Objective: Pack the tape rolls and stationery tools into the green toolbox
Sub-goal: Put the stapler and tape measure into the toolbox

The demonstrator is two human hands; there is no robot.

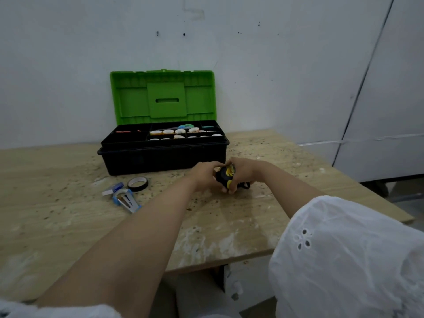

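Mostly packed: toolbox tray is filling; both hands grip our tape measure; black tape roll and dispenser remain on the worktop.

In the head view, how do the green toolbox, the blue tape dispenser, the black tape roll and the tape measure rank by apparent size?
1. green toolbox
2. blue tape dispenser
3. black tape roll and tape measure: about alike; the left hand and right hand hide part of the tape measure, so unranked.
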